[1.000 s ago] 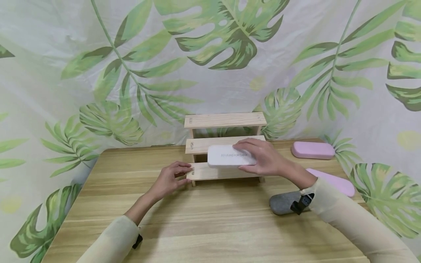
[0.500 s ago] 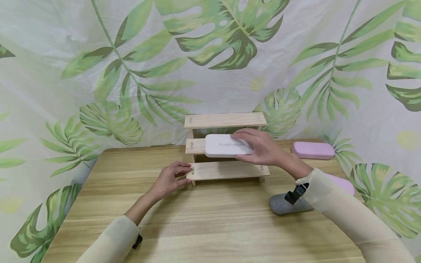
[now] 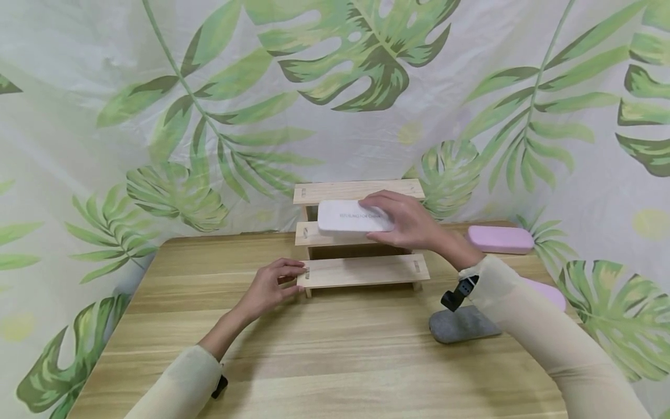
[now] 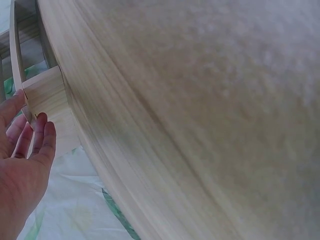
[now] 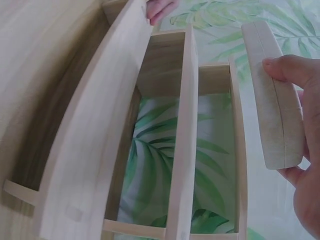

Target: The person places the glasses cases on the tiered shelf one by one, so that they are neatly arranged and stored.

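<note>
The table (image 3: 335, 361) is of light wood, with a striped grain that goes mostly from side to side. Near the middle of its back edge stands a small wooden shelf (image 3: 361, 272), upright, its boards arranged like steps: the lowest board (image 3: 387, 268) in front, the top board (image 3: 335, 191) at the rear. To the right of it, one pink case (image 3: 499, 240) lies near the back edge. A second pink case (image 3: 546, 295), partly hidden, lies nearer to the front, and a grey case (image 3: 460, 324) lies to its left.

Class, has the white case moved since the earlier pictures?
Yes: against the wooden rack, the white case has moved up and slightly left in the head view, toward the top shelf.
</note>
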The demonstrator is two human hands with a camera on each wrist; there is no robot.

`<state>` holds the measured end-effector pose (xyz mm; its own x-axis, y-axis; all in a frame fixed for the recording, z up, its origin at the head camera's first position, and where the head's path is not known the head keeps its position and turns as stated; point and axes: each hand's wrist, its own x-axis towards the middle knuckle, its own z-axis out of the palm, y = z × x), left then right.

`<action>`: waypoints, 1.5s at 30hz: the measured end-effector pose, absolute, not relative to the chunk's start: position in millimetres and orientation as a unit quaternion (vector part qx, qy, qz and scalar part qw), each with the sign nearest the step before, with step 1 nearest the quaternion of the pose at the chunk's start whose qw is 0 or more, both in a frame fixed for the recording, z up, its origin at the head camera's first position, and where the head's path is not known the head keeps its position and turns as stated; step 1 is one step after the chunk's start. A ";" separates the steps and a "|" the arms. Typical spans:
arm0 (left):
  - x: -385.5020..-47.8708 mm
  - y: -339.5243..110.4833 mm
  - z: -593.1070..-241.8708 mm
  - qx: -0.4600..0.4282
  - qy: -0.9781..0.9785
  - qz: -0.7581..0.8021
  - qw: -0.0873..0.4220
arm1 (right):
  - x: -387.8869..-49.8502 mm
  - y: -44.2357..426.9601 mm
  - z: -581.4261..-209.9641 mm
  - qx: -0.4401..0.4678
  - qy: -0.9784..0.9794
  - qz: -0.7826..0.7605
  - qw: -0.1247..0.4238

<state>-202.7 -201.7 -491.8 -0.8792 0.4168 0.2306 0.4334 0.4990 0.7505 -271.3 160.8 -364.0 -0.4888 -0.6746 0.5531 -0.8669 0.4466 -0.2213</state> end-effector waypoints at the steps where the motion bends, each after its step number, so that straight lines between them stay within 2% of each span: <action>1: -202.3 -201.7 -491.7 -0.245 -0.866 -0.437 0.009 | -272.4 159.5 -362.7 0.464 -0.828 0.244 0.196; 19: -202.4 -202.4 -493.1 -0.241 -0.863 -0.443 0.004 | -293.5 144.5 -344.0 0.449 -0.838 0.249 0.184; 34: -202.6 -200.8 -492.3 -0.238 -0.865 -0.441 0.005 | -307.8 130.8 -333.5 0.397 -0.873 0.259 0.116; 45: -203.2 -201.6 -491.6 -0.239 -0.864 -0.442 0.006 | -322.7 119.2 -334.7 0.364 -0.886 0.272 0.091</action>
